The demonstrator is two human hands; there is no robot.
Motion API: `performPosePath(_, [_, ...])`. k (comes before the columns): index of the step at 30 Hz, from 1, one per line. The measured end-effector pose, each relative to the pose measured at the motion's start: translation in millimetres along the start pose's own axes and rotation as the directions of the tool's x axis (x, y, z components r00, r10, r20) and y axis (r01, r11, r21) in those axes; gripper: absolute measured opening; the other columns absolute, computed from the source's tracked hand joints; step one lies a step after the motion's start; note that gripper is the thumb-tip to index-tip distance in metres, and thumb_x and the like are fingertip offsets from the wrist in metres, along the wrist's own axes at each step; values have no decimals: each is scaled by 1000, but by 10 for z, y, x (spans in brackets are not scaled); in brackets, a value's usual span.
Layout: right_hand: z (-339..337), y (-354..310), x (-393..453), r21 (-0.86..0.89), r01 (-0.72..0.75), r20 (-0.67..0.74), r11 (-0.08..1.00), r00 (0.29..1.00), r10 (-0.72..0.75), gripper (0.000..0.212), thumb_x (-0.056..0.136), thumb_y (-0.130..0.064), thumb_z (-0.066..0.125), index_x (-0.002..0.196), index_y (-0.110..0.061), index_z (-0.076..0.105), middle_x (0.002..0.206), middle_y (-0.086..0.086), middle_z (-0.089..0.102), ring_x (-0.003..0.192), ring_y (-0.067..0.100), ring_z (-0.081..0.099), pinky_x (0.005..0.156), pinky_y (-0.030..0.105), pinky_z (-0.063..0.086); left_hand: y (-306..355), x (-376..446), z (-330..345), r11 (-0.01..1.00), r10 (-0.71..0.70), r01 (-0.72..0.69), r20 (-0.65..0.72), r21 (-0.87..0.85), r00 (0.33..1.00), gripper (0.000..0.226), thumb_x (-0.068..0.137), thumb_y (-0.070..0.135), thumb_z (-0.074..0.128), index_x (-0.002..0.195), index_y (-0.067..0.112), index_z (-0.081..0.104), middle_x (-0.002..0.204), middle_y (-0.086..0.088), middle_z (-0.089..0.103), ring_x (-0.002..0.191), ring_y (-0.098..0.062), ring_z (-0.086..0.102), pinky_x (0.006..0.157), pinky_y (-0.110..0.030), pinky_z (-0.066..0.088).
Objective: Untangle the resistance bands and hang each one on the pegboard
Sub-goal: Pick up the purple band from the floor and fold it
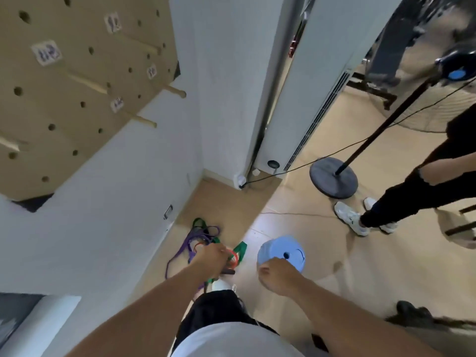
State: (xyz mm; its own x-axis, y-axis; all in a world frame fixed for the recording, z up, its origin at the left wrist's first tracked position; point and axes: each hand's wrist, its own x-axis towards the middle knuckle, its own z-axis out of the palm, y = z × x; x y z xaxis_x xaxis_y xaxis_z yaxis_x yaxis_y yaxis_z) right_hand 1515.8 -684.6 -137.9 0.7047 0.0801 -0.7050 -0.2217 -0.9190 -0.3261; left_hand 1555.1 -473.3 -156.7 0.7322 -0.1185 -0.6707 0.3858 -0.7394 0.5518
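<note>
Pegboard (64,104) fills the upper left, a tan panel on the white wall (108,207), with at least five wooden pegs (144,121) jutting out and four small paper labels (46,52) stuck beside them; no band hangs on any peg. One tall white floor unit (304,99) stands in the corner to the right of the wall. One standing fan, with a round dark base (333,178) on the pale floor, is near a second person, of whom two dark trouser legs and two white shoes (350,218) show. One round light-blue object (282,253) sits on the floor just beyond the right hand (277,278). Resistance bands (203,240) lie in one tangled heap on the floor at the foot of the wall, well below the pegboard; three colours can be told apart, purple, green and orange-red, though the exact number of bands cannot be counted in the knot. The left hand (211,261) reaches down into the near edge of the heap, its fingers curled round strands of it, with purple and green loops spreading beyond and to the left of the grip and an orange loop (233,257) just right of the knuckles. The right hand hovers beside the heap, apart from it, fingers loosely curled and holding nothing.
</note>
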Motion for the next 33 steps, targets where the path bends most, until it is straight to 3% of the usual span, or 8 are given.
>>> performPosePath(3, [-400,-48,393,-54,-26,24,998,999,27,23,98,-39,43,80,-27,52,91,-5,57,88,17,53,79,24,44,106,394,-236,999,-14,15,-35,32,999,31,100,33,52,111,15,75,108,-3,75,104,-22,69,96,-37,54])
performPosePath(6, [-738,-107,811,-55,-18,23,998,1000,20,41,98,-36,41,96,-12,75,102,5,71,106,24,66,86,28,52,231,634,-481,998,-59,60,-33,31,998,32,101,31,49,115,13,72,109,-8,75,102,-27,70,92,-39,56])
performPosePath(10, [-1087,-277,1178,-70,36,72,997,997,-31,38,104,-31,52,124,-5,71,127,14,72,120,30,65,100,36,50,275,892,-673,989,-139,134,-85,-62,987,29,100,29,51,113,12,71,103,-8,76,95,-27,73,86,-39,60])
performPosePath(16, [-1447,-496,1716,-271,180,195,946,972,-129,31,103,-29,48,80,-19,67,110,14,71,101,27,64,72,28,34,319,1139,-691,967,-246,234,-120,-102,962,31,103,34,47,118,18,69,113,-7,73,95,-26,68,82,-33,53])
performPosePath(19, [-1653,-662,2091,-315,242,233,918,957,-172,28,97,-35,51,90,-18,72,104,8,71,99,25,65,74,29,48,260,1271,-689,927,-331,288,-160,-240,930,32,102,38,49,112,15,70,103,-5,75,82,-22,67,80,-33,58])
performPosePath(25, [-2165,-1354,2773,-453,472,441,756,856,-270,32,103,-24,47,79,-24,69,79,-7,58,89,26,61,70,30,41,-8,1754,-682,707,-625,353,-309,-612,717,19,93,28,60,75,29,65,83,-3,71,80,-31,70,79,-42,60])
performPosePath(29, [-2366,-1653,3179,-481,587,562,651,777,-284,35,109,-23,47,132,-7,68,138,11,67,129,32,61,105,39,48,57,1956,-453,500,-801,328,-285,-802,527,23,84,43,52,73,28,67,91,-5,73,83,-27,70,81,-44,59])
performPosePath(33, [-2426,-1736,3323,-508,695,648,509,698,-306,36,109,-28,48,137,-14,66,143,9,64,129,30,61,105,36,46,889,1557,-573,432,-838,325,-241,-841,490,26,101,34,49,94,23,72,81,2,65,67,-15,58,59,-33,51])
